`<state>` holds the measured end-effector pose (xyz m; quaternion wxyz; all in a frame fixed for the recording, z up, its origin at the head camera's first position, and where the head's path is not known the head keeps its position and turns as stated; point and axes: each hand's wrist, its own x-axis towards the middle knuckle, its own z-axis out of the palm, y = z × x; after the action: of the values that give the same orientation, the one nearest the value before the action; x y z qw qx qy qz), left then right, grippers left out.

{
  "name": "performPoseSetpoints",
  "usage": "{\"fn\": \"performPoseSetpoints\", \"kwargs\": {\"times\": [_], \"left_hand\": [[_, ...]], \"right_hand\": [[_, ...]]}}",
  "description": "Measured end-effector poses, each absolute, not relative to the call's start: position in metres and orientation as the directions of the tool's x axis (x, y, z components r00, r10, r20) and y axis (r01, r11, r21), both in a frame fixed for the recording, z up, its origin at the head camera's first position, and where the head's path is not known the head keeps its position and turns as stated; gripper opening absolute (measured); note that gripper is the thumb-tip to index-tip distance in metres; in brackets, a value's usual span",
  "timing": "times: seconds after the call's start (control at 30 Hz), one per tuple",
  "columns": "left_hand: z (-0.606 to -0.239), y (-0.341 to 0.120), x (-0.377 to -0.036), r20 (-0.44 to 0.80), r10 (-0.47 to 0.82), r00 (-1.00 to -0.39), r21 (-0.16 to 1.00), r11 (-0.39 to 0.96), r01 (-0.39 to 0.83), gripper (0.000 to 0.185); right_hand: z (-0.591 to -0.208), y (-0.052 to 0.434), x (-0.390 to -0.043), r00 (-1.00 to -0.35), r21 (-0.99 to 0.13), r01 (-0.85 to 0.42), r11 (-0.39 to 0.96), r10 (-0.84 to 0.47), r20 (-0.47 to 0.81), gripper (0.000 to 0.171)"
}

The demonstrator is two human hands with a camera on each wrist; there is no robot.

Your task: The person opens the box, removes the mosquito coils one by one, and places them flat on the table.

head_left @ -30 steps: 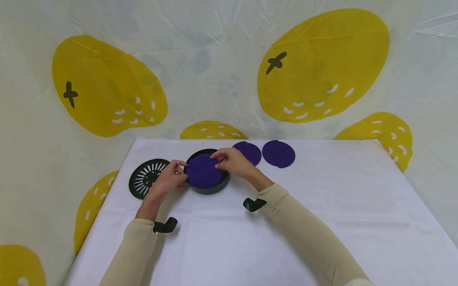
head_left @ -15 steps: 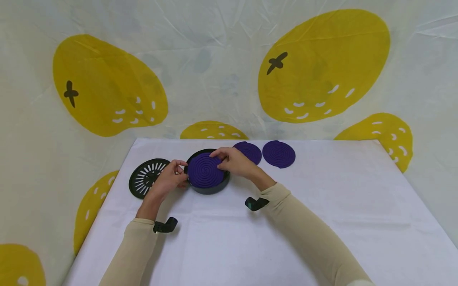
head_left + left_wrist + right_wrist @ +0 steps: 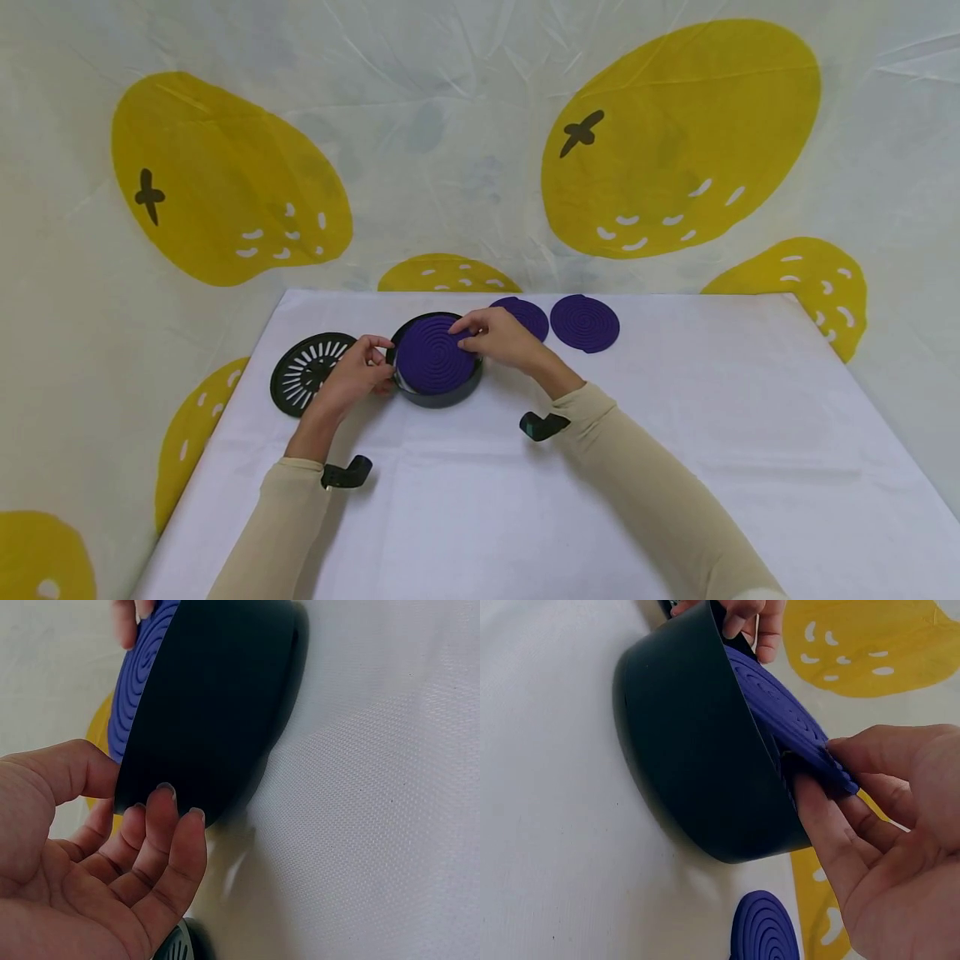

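Coiled ridges run in a tight spiral over the purple coaster [image 3: 437,357], a flat, flexible-looking disc that sits tilted in the mouth of the round tub [image 3: 438,401]. The tub has a smooth, dark wall with a thin rim. Two more spiral coasters lie flat near the back edge of the worktop [image 3: 465,517]: the nearer coaster [image 3: 525,317], partly behind the right hand [image 3: 498,337], and the farther coaster [image 3: 584,323], just beside it. On the other side of the tub lies the dark slotted disc [image 3: 303,373], its narrow cuts spread like rays. White cloth covers the worktop, and the left wrist view brings out its fine, pebbled weave.

From the head view, the left hand [image 3: 358,371] simply seems to meet the tub's edge; its own wrist view shows that grip clamped there, thumb at the rim and fingertips against the outer wall. Only the right wrist view shows the right grip clearly: thumb on the coaster's ridged face, fingers underneath, pinching an edge raised above the rim.
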<state>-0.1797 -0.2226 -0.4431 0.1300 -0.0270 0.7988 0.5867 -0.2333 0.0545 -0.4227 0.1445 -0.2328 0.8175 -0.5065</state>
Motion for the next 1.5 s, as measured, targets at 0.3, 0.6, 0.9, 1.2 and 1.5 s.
{"fn": "performPoseSetpoints", "kwargs": {"times": [0.3,0.6,0.9,1.2,1.5], "left_hand": [[-0.448,-0.224,-0.181,-0.237,0.104,-0.966,0.93,0.311,-0.195,0.049],[-0.446,-0.223,-0.181,-0.239,0.095,-0.966,0.926,0.321,-0.197,0.049],[-0.447,-0.224,-0.181,-0.238,0.095,-0.967,0.927,0.32,-0.196,0.048],[-0.446,-0.223,-0.179,-0.23,0.093,-0.969,0.929,0.318,-0.19,0.049],[-0.449,-0.223,-0.181,-0.227,0.086,-0.97,0.927,0.326,-0.188,0.047]], "right_hand": [[-0.423,0.056,-0.233,-0.86,-0.925,-0.198,0.323,-0.51,0.005,0.025],[-0.422,0.061,-0.232,-0.874,-0.911,-0.231,0.341,-0.485,0.039,0.033],[-0.423,0.064,-0.233,-0.884,-0.91,-0.236,0.34,-0.463,0.056,0.033],[-0.421,0.07,-0.232,-0.897,-0.921,-0.204,0.332,-0.441,0.039,0.029],[-0.42,0.076,-0.231,-0.9,-0.934,-0.189,0.304,-0.434,0.042,0.031]]}}
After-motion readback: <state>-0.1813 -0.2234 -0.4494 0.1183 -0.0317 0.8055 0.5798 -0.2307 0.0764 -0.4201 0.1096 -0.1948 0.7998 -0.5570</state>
